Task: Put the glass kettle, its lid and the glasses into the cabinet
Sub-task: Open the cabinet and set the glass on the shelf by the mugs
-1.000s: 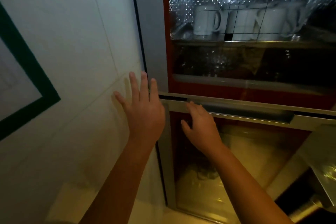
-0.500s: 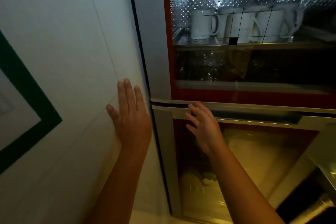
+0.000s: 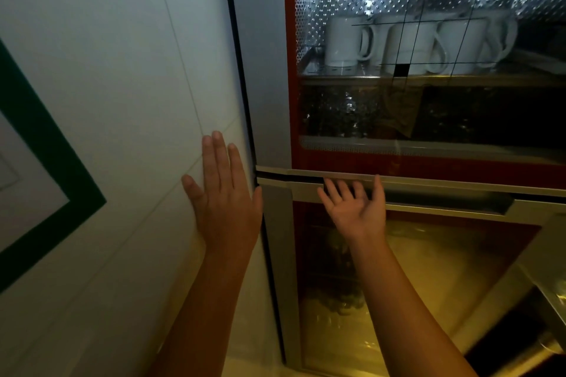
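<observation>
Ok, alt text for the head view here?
A person's right hand, palm facing the camera, fingers spread, is at the handle of the lower door of the cabinet; the left hand lies flat on the wall beside it. White mugs stand behind the upper glass door.

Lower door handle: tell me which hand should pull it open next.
Right. The right hand is palm-up with its fingertips at the recessed handle of the lower door, likely ready to pull. The left hand lies flat on the white wall beside the cabinet, off the handle.
</observation>
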